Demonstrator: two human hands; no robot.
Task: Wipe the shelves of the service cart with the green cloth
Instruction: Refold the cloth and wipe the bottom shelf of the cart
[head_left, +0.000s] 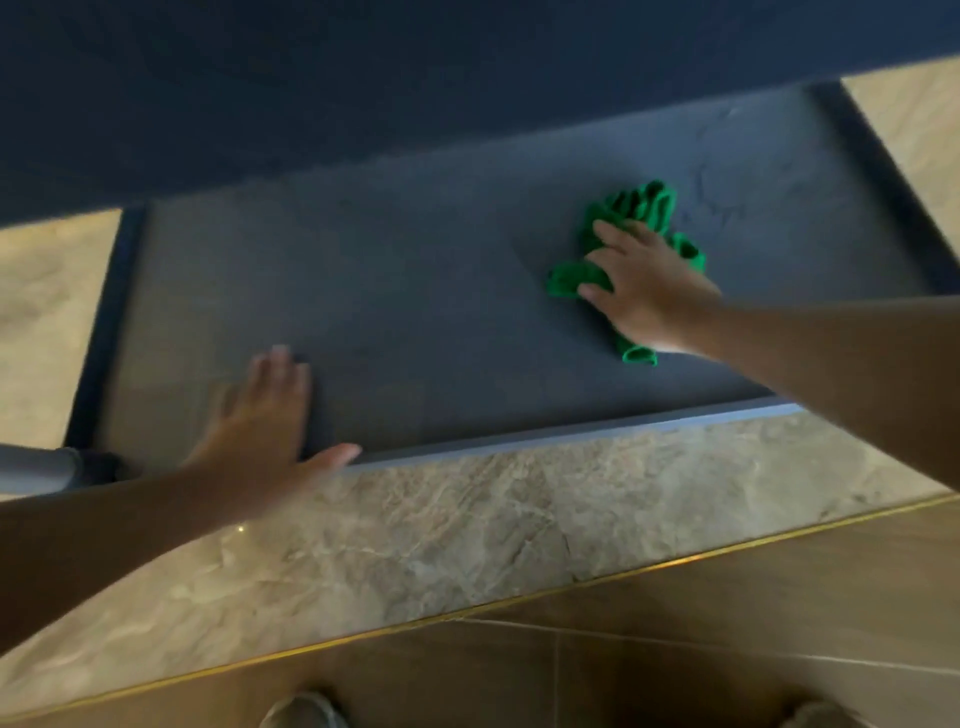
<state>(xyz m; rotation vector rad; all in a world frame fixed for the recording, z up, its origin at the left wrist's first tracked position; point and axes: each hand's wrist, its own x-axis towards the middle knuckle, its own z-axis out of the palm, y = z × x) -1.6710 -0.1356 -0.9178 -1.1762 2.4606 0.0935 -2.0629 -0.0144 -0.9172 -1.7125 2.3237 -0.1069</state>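
Note:
A dark grey lower shelf (415, 291) of the service cart fills the middle of the head view, with a raised rim along its near edge. The crumpled green cloth (641, 205) lies on the shelf's right part. My right hand (644, 283) presses flat on the cloth, fingers spread over it. My left hand (265, 431) rests flat and open on the shelf's near left part, thumb along the rim, holding nothing. Part of the cloth is hidden under my right palm.
The cart's upper shelf (363, 93) overhangs the far half as a dark band. A grey cart post (36, 470) stands at the left. Marble floor (493, 525) and brown tiles (727, 623) lie below; my shoes (301, 712) show at the bottom edge.

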